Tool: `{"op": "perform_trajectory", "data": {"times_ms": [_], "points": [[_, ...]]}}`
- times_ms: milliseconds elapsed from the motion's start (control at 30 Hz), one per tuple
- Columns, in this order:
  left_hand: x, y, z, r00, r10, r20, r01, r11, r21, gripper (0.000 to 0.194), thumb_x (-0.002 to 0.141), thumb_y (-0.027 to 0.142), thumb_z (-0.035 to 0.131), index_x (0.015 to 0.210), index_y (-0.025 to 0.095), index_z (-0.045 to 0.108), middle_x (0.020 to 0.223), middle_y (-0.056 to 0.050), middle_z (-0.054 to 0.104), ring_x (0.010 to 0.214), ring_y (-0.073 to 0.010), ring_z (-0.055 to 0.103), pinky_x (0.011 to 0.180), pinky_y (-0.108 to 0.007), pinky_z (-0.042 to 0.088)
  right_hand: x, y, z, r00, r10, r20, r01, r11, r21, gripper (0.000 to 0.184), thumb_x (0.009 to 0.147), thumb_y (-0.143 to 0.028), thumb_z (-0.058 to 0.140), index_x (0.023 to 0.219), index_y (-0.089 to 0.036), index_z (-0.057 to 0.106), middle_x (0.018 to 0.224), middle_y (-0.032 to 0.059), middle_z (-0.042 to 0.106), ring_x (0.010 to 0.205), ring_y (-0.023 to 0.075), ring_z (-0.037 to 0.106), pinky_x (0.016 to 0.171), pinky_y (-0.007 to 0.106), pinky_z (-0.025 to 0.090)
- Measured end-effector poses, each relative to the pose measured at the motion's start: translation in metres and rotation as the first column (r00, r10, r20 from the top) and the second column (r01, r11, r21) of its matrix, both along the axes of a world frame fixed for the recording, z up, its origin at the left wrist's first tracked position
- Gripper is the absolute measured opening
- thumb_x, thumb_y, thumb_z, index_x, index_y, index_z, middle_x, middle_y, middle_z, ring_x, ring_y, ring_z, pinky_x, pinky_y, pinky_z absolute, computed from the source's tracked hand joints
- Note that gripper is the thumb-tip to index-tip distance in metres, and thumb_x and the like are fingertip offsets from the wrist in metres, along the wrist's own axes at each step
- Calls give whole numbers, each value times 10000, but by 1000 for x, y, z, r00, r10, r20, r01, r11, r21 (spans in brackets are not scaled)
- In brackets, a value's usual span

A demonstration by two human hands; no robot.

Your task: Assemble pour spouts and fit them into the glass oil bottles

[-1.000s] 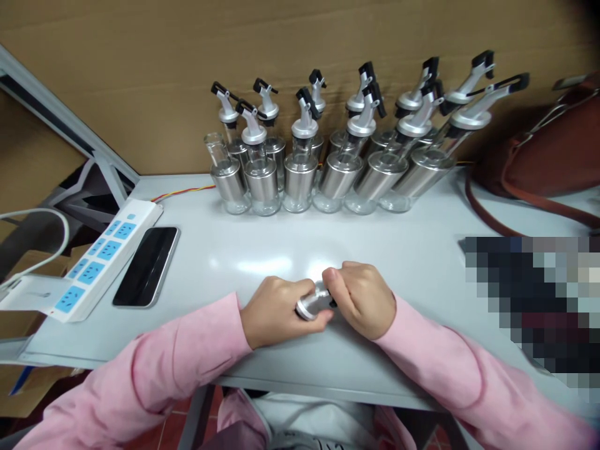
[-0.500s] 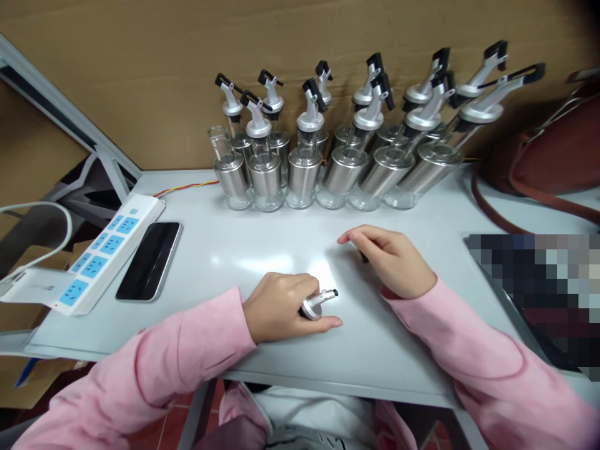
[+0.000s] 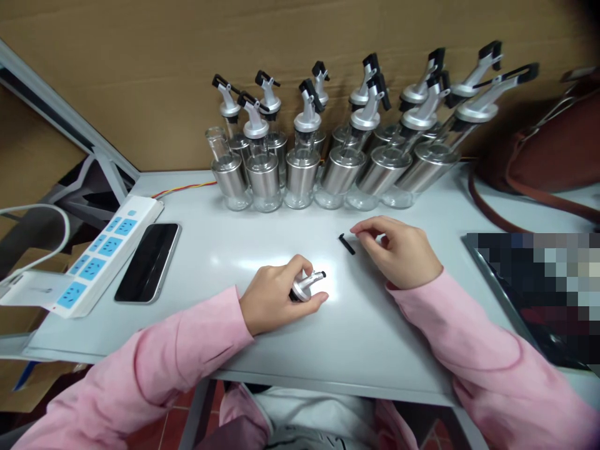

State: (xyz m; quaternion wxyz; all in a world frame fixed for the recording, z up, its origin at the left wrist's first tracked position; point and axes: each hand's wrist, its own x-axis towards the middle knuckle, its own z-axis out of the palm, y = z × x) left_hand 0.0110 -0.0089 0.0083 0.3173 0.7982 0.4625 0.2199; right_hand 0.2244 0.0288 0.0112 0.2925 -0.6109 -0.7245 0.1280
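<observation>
A silver pour spout (image 3: 309,284) with a black tip lies tilted in my left hand (image 3: 274,294), the index finger curled over it and the thumb stretched along its near side. The hand rests low over the table. To the right, my right hand (image 3: 398,250) has its fingers loosely bent and holds nothing that I can see. Just left of its fingertips, a small black lever (image 3: 347,244) lies on the table, apart from them.
Oil bottles (image 3: 300,178) with steel sleeves and mostly spouted tops stand in rows at the back; the leftmost front bottle (image 3: 228,175) has no spout. A phone (image 3: 148,262) and a power strip (image 3: 98,253) lie left. A brown bag (image 3: 548,137) and a blurred-out dark item (image 3: 529,294) are right.
My left hand has moved slightly up and left with the pour spout. My right hand has shifted right and up, leaving the black lever in plain sight on the table.
</observation>
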Motion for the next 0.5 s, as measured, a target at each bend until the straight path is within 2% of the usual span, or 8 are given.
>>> {"op": "perform_trajectory", "data": {"times_ms": [167, 300, 500], "points": [[0, 0, 2, 1000, 8, 26, -7, 999, -40, 286, 738, 430, 572, 865, 208, 445, 600, 64, 486, 480, -82, 432, 499, -191, 325, 1, 0, -4, 982, 127, 143, -133, 991, 32, 201, 716, -141, 496, 748, -198, 686, 732, 38, 659, 684, 187, 579, 638, 308, 444], [-2, 1, 2, 998, 36, 48, -34, 998, -52, 325, 723, 469, 572, 777, 203, 393, 610, 63, 440, 487, -80, 384, 500, -198, 304, 2, 2, -12, 967, 134, 215, -138, 990, 6, 172, 717, -162, 542, 789, -190, 696, 730, 43, 652, 710, 205, 564, 652, 321, 452], [-3, 1, 0, 997, 0, 83, 2, 1000, -22, 297, 757, 428, 531, 713, 196, 351, 612, 58, 409, 511, -78, 345, 515, -200, 300, 9, 6, -19, 953, 120, 280, -140, 989, 52, 328, 750, -45, 442, 890, -178, 706, 821, 80, 671, 757, 232, 510, 696, 368, 447]]}}
